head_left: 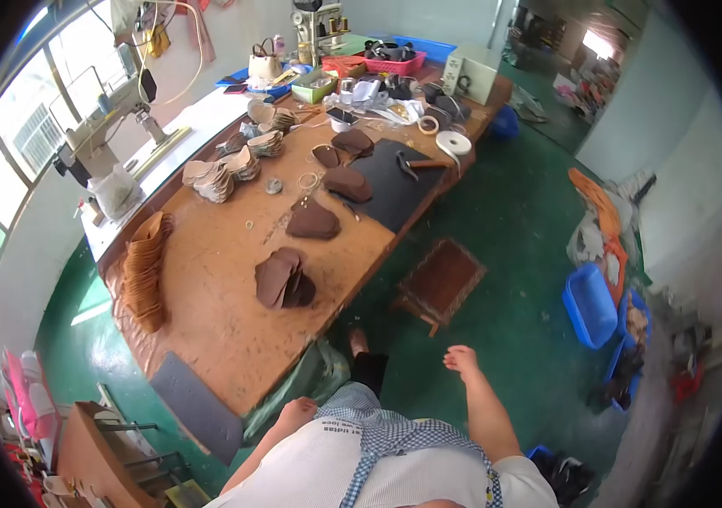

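My left hand (297,412) is by the checked apron (352,398) at my waist, near the green plastic bag (310,379) at the table's near edge. Its fingers are mostly hidden. Away from the table, my right hand (461,360) hangs over the green floor with loosely bent fingers and nothing visible in it. A low wooden stool (441,279) stands just beyond that hand. On the worktable, the nearest pile is a fanned stack of dark brown cut pieces (281,275); another brown stack (313,218) sits behind it.
A long row of tan pieces (145,271) lines the table's left side. A hammer (429,163) rests on a black mat (391,190). Further back are a white tape roll (454,143) and a pink basket (395,63). Blue tubs (589,305) stand on the floor at right.
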Demonstrator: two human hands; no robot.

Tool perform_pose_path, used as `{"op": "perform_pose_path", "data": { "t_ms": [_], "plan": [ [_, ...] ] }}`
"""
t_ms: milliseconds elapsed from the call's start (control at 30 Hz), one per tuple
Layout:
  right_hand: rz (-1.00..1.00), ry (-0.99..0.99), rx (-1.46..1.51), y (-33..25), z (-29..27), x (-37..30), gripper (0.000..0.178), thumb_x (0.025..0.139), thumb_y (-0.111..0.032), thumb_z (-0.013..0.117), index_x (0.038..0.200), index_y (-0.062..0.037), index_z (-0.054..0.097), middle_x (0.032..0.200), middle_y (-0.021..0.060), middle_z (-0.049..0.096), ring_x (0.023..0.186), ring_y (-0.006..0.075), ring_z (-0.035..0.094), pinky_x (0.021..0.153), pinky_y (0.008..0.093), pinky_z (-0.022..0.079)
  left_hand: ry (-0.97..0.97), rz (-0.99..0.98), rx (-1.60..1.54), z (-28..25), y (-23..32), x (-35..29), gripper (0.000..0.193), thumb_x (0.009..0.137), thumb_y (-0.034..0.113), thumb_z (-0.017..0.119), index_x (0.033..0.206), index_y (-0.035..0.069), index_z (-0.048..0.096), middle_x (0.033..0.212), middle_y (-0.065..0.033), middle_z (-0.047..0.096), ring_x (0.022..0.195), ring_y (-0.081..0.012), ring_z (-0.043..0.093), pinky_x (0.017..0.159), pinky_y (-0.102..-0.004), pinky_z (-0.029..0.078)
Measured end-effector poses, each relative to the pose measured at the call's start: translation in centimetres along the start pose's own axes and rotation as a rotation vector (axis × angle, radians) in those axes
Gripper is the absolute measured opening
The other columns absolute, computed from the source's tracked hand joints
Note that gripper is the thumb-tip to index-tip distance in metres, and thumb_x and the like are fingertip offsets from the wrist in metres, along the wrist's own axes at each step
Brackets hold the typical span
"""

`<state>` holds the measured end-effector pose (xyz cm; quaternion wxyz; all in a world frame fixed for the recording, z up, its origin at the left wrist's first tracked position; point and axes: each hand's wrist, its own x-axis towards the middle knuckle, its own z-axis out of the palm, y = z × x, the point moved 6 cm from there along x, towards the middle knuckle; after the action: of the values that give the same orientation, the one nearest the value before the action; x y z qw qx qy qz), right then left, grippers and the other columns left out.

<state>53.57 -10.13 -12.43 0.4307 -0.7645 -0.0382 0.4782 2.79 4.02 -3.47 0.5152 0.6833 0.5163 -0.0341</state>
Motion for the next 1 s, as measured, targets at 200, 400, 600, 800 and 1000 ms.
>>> {"op": "perform_pose_path", "data": {
  "t_ms": [200,400,600,800,1000],
  "plan": [
    [-0.056,-0.206,0.034,-14.4,5.6,8.2,0.017,0.097,-0.009,0.061,0.112,-0.0018,0.065,0.090,0.0116,0.071,0.074,0.0200,0.071,0.065,0.0325,0.061,0.084,0.478,0.173,-6.8,23.9,19.2,0.021,0.091,0.019,0.063,0.104,0.003,0.067,0.099,-0.0234,0.070,0.094,-0.0431,0.067,0.082,-0.0483,0.055],
    [-0.145,-0.113,-0.129,-24.8,5.3,13.5,0.017,0.100,-0.008,0.057,0.113,-0.0020,0.065,0.092,0.0106,0.072,0.072,0.0161,0.069,0.063,0.0273,0.058,0.300,0.537,0.148,-14.4,34.6,25.8,0.029,0.091,0.017,0.065,0.114,0.000,0.062,0.105,-0.0230,0.067,0.103,-0.0407,0.063,0.087,-0.0464,0.053],
    [-0.367,-0.319,-0.348,-41.2,14.2,19.7,0.016,0.102,-0.007,0.054,0.112,-0.0028,0.066,0.092,0.0081,0.072,0.074,0.0141,0.069,0.065,0.0265,0.057,0.346,0.167,-0.101,-15.0,31.1,30.1,0.025,0.092,0.019,0.062,0.105,-0.002,0.067,0.096,-0.0209,0.072,0.093,-0.0386,0.070,0.085,-0.0468,0.055],
    [-0.581,-0.772,-0.255,-60.4,29.3,15.5,0.014,0.101,-0.001,0.057,0.114,-0.0008,0.062,0.100,0.0076,0.070,0.087,0.0121,0.067,0.080,0.0270,0.055,0.468,-0.019,-0.275,-14.6,33.4,37.9,0.029,0.091,0.020,0.063,0.111,-0.001,0.065,0.103,-0.0220,0.070,0.097,-0.0377,0.069,0.087,-0.0456,0.055],
    [-0.751,-1.835,0.114,-76.7,35.0,3.1,0.033,0.099,-0.031,0.067,0.078,-0.0074,0.056,0.077,0.0087,0.063,0.067,0.0243,0.062,0.075,0.0469,0.051,0.840,-0.309,-0.358,-14.9,33.6,45.9,0.041,0.084,0.012,0.075,0.117,0.000,0.054,0.116,-0.0213,0.061,0.107,-0.0394,0.064,0.090,-0.0448,0.053]
  ]
}}
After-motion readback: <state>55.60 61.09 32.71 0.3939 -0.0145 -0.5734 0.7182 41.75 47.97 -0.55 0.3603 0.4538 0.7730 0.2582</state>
